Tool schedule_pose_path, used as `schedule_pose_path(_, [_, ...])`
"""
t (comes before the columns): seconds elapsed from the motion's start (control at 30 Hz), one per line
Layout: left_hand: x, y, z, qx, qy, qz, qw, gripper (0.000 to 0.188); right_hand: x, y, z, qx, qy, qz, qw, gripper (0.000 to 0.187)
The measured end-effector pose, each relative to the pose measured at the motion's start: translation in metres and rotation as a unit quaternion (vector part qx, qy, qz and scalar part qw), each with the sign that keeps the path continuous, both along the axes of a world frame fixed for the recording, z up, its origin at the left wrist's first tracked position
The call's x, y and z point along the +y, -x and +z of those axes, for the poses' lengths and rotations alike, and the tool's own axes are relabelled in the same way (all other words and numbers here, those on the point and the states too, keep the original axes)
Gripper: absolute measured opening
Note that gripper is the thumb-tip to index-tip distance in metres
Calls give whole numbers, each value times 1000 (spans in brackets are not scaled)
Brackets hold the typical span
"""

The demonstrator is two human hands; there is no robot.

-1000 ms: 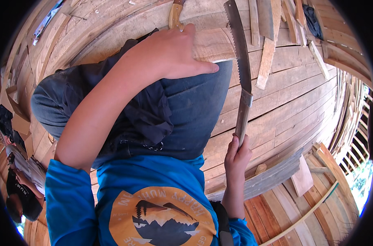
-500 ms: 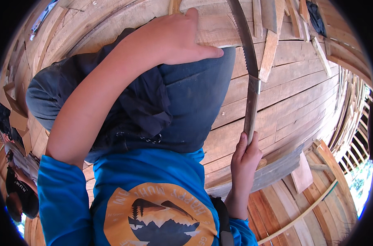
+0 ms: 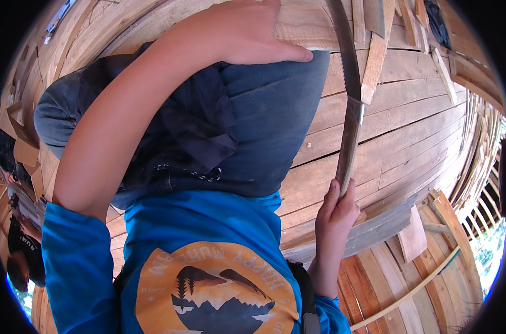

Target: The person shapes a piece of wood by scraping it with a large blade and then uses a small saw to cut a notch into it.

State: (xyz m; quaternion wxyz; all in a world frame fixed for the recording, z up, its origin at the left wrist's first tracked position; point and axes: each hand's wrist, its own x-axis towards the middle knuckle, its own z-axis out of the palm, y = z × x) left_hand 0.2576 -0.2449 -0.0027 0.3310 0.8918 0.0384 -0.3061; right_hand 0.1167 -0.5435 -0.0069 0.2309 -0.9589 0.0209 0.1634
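And here's my right hand [image 3: 339, 210], fingers and thumb wrapped snugly round the handle of the saw [image 3: 350, 61], arm stretched forward! The curved blade runs up from my fist and its tip slips out past the top of the view, teeth facing left, right beside the end of the wooden board [image 3: 302, 23]; whether they're touching, I can't tell. My left hand [image 3: 247, 30] has hold of that board, thumb stretched along the near edge, fingertips cut off by the upper rim, so how far they curl is hidden. Just below sits my thigh in dark jeans [image 3: 275, 111]. To the right of the blade, a rough wood strip [image 3: 377, 64] lies on the plank floor [image 3: 406, 119], and over at far left there's another person [image 3: 26, 247].
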Motion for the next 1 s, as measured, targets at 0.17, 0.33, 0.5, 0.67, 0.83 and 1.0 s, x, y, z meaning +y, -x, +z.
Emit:
schedule_pose_path(0.17, [-4,-6,-6,-3,-36,-13,999,85,-12,24,9,46,3,-37,998,14])
schedule_pose_path(0.33, [2,-3,-29,-35,-35,-15,999,92,10,-15,8,25,24,13,999,11])
schedule_pose_path(0.5, [1,-10,-13,-7,-15,-39,999,101,-12,13,10,-6,18,18,1000,21])
schedule_pose_path(0.67, [-2,-3,-16,-33,-27,-28,999,103,0,3,15,14,20,5,1000,14])
schedule_pose_path(0.83, [5,-6,-23,-33,3,-16,999,103,2,1,15,33,37,19,999,11])
schedule_pose_path(1.0, [-2,-6,-16,-15,-21,-28,999,104,-1,10,24,19,20,8,1000,10])
